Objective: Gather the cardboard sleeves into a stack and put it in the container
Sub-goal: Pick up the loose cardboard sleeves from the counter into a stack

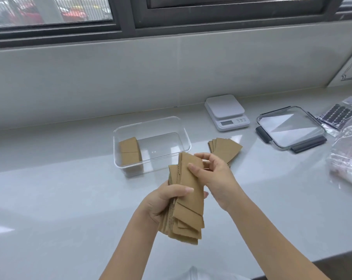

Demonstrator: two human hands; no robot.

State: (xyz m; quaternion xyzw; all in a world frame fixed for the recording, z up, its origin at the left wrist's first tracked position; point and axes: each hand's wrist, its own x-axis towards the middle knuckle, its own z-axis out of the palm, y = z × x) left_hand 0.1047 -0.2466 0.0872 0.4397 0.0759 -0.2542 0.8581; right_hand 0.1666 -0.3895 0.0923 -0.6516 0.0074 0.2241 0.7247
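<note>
I hold a loose, fanned stack of brown cardboard sleeves (188, 201) above the counter, in front of the container. My left hand (163, 201) grips the stack's lower half from the left. My right hand (213, 174) pinches its upper right edge, thumb on the front face. The clear plastic container (183, 128) stands just beyond, with a small batch of sleeves (129, 151) upright against its left end. Another fanned pile of sleeves (225, 148) lies on the counter to the container's right, partly hidden by my right hand.
A white kitchen scale (226, 112) sits behind the loose pile. The container's clear lid with dark clips (290, 129) lies to the right. Plastic bags (347, 150), one holding dark round pads, crowd the far right. A wall and window run along the back.
</note>
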